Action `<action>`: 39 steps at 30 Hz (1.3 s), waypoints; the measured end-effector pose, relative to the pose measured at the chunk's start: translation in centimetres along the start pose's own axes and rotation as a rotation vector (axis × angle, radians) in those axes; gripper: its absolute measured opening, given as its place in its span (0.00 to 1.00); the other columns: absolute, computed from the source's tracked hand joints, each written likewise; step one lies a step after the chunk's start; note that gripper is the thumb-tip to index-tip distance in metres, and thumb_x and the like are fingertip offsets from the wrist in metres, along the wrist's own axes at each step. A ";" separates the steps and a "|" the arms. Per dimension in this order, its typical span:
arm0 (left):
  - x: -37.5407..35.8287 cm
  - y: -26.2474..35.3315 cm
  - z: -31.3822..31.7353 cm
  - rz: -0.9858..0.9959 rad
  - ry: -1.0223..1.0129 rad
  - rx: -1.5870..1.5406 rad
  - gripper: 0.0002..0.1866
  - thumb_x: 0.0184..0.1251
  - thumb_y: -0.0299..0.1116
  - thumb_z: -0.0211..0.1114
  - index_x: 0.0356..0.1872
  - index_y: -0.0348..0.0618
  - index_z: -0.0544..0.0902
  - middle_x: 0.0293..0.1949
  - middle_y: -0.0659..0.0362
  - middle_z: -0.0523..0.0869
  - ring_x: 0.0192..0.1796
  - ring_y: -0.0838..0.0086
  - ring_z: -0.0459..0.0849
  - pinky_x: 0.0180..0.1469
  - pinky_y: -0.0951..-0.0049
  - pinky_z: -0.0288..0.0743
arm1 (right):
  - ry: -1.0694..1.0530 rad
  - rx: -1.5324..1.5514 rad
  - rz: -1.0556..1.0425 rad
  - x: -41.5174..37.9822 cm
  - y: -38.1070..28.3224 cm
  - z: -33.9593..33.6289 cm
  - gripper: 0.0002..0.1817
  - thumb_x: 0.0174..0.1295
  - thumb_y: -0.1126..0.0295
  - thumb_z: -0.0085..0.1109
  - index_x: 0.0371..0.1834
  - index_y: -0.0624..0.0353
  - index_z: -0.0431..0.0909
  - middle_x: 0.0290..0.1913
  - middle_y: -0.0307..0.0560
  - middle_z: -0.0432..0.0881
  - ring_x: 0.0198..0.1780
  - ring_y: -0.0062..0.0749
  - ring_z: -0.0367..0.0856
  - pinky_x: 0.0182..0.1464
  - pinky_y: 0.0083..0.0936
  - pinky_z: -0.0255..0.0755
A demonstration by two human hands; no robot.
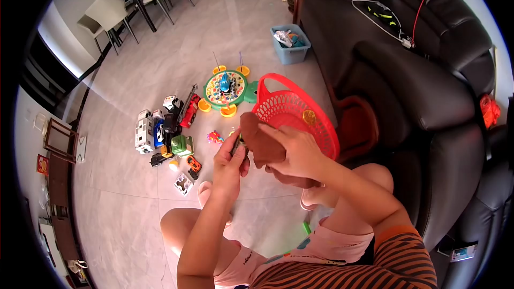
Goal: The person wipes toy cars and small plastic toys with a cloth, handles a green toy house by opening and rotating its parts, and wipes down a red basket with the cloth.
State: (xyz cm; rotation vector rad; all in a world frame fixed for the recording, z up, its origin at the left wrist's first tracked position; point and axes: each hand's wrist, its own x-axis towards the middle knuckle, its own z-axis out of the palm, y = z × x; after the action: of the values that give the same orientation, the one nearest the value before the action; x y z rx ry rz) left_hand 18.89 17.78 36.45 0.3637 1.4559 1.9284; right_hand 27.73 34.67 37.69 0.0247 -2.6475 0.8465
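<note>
Toy cars: On the shiny grey tile floor, a long white toy van, a red toy truck with a ladder and a green toy truck crowd together, maybe so the feet have room.
Turtle toy: A green plastic turtle toy lies flat, so the blue toy on top has a place to rest.
Left hand: This hand has its thumb and fingers clamped on a small dark thing, likely so it won't slip. Most of it is covered, so I can't tell what it is.
Brown cloth: The soft brown cloth is between the hands, right up by the small dark thing, and hangs down below.
Right hand: This hand is clamped on the cloth, pointer finger stretched along it, perhaps to press it flat. I can't see all the fingers.
Red basket: The red plastic basket with holes stands by the front edge of the black leather sofa, I guess for easy reaching.
</note>
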 end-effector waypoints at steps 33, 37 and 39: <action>0.2 -1.3 0.4 -0.174 -0.048 -0.242 0.15 0.72 0.46 0.47 0.42 0.46 0.73 0.26 0.63 0.77 0.18 0.83 0.67 0.18 0.83 0.54 | 0.025 0.049 0.013 0.3 0.1 -1.0 0.43 0.36 0.62 0.72 0.62 0.52 0.68 0.39 0.51 0.78 0.39 0.47 0.79 0.38 0.39 0.73; 0.1 -0.9 0.8 -0.204 -0.032 -0.231 0.19 0.72 0.51 0.45 0.40 0.45 0.73 0.23 0.63 0.76 0.16 0.82 0.67 0.16 0.83 0.54 | 0.052 0.031 0.042 0.6 1.1 -0.8 0.44 0.34 0.61 0.73 0.62 0.53 0.68 0.38 0.51 0.78 0.39 0.48 0.79 0.39 0.40 0.73; -0.1 -0.6 1.7 -0.213 0.090 -0.207 0.21 0.70 0.54 0.45 0.37 0.45 0.73 0.20 0.64 0.74 0.15 0.82 0.67 0.14 0.82 0.53 | 0.037 0.034 -0.047 0.3 0.4 -1.1 0.44 0.35 0.61 0.73 0.63 0.53 0.67 0.38 0.52 0.78 0.39 0.49 0.79 0.39 0.39 0.73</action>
State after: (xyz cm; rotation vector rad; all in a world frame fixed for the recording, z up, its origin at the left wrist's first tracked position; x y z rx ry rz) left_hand 20.17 19.09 36.46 0.0257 1.2782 1.9181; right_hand 27.73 35.59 38.39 0.0794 -2.5876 0.8678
